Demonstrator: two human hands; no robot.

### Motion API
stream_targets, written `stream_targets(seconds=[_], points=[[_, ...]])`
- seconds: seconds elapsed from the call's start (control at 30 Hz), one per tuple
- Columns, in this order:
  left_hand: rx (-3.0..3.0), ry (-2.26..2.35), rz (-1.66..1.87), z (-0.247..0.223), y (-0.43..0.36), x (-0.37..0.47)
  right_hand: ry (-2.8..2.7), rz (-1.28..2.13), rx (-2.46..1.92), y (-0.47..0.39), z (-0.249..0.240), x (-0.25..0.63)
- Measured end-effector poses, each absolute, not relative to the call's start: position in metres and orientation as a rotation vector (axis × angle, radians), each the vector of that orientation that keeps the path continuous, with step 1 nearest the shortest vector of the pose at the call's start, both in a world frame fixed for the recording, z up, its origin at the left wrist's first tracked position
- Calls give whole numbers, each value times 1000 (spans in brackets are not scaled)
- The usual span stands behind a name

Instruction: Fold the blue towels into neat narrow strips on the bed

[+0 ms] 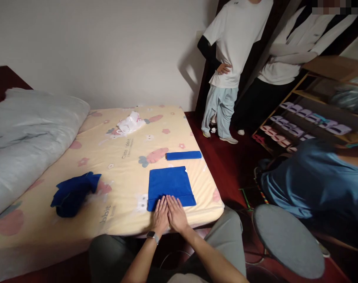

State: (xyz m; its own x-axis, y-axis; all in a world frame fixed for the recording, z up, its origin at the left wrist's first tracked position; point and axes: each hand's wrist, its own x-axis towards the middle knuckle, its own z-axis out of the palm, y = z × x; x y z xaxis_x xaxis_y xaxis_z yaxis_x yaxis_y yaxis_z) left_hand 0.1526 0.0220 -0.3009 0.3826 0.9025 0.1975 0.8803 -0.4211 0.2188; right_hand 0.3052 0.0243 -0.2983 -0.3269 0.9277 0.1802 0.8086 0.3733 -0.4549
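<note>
Left hand (161, 215) and right hand (177, 212) flat, stretched out, side by side, gripping nothing, resting on near edge of squarish folded blue cloth (169, 181); part beneath hands hidden. Beyond them: narrow blue fabric strip (183, 155). Well left: crumpled dark-blue cloth (74, 194), folds hard to make out. Far right: blue-shirted person (314, 177), cut off.

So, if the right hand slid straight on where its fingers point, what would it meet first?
The right hand would first cross more of the flat blue cloth at its fingertips; beyond, probably the patterned bedsheet, though depth is uncertain.
</note>
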Motion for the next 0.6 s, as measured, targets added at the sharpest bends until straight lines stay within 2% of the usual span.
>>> stream_targets(seconds=[0.17, 0.6], points=[[2544, 1660, 372, -328, 25, 139, -2317, 397, -1445, 30, -319, 295], [2450, 1748, 443, -331, 27, 83, -2397, 287, -1476, 41, -324, 411]])
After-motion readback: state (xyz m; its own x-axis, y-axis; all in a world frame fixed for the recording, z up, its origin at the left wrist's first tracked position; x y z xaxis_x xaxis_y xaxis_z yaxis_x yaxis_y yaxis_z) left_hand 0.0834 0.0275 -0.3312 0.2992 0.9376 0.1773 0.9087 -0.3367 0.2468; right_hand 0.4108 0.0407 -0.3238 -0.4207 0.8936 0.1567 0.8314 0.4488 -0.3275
